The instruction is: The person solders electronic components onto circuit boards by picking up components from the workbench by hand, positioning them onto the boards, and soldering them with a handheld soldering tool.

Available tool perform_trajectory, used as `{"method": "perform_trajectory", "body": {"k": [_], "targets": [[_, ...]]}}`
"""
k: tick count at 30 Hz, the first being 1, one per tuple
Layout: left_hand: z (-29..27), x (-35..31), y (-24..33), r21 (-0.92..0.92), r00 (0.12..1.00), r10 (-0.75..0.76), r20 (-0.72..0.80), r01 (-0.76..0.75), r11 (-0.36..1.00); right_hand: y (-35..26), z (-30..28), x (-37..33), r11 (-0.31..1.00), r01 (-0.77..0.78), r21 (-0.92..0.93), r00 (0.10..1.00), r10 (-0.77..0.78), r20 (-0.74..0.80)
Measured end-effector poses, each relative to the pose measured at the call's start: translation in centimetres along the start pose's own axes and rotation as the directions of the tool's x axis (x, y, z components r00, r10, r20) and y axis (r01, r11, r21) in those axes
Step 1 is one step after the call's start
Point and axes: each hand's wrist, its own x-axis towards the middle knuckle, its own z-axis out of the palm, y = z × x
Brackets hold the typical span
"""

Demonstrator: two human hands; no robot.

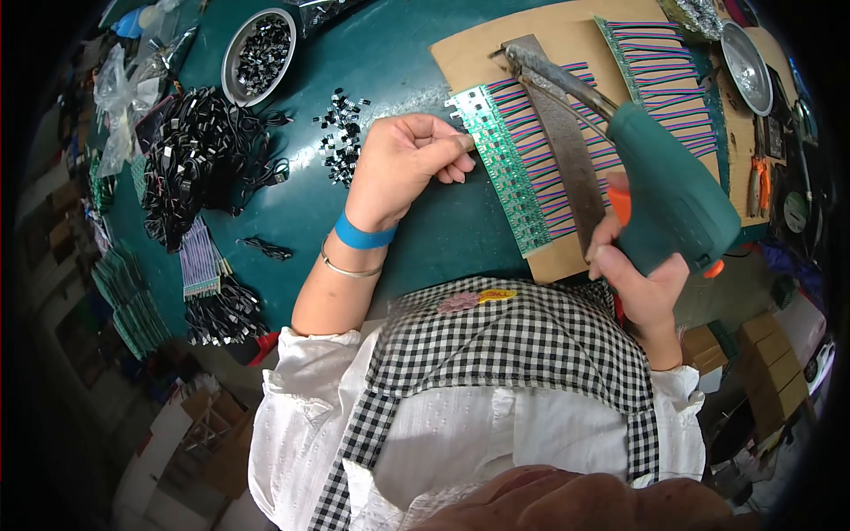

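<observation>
My right hand is wrapped round the handle of a green soldering gun with an orange trigger. Its metal tip reaches up and left, over the far end of a flat metal bar. The bar lies across striped ribbon wires that run from a long green circuit board panel. At the panel's left edge, near its far end, my left hand is closed with thumb and forefinger pinched together. Whatever sits between those fingertips is too small to make out. Small connectors show along that edge just beyond the fingers.
A brown cardboard sheet lies under the panel. Loose small black connectors lie left of my left hand. Farther left are a metal bowl of similar parts and a heap of black cables. Another wired panel lies far right.
</observation>
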Motion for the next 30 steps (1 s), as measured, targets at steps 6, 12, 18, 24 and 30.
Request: {"method": "perform_trajectory", "body": {"k": [6, 12, 18, 24, 30], "targets": [[-0.1, 0.2, -0.4, 0.010, 1.000, 0.015, 0.002, -0.015, 1.000, 0.3, -1.4, -1.4, 0.999, -0.036, 0.035, 0.998, 0.038, -0.056], [0.0, 0.1, -0.5, -0.009, 0.999, 0.036, 0.000, -0.036, 0.999, 0.9, -2.8, -2.7, 0.996, -0.085, 0.023, 0.996, 0.086, -0.014], [-0.1, 0.1, -0.5, -0.005, 0.999, 0.049, -0.004, -0.049, 0.999, 1.0, -3.7, -2.7, 0.992, -0.123, 0.025, 0.985, 0.119, 0.126], [-0.2, 0.2, -0.7, 0.009, 0.999, 0.046, -0.006, -0.046, 0.999, 1.3, -3.7, -2.7, 0.993, -0.107, 0.052, 0.986, 0.099, 0.133], [-0.3, 0.3, -0.8, 0.019, 0.998, 0.058, 0.017, -0.058, 0.998, 1.3, -3.8, -2.9, 0.990, -0.129, 0.063, 0.982, 0.119, 0.149]]}}
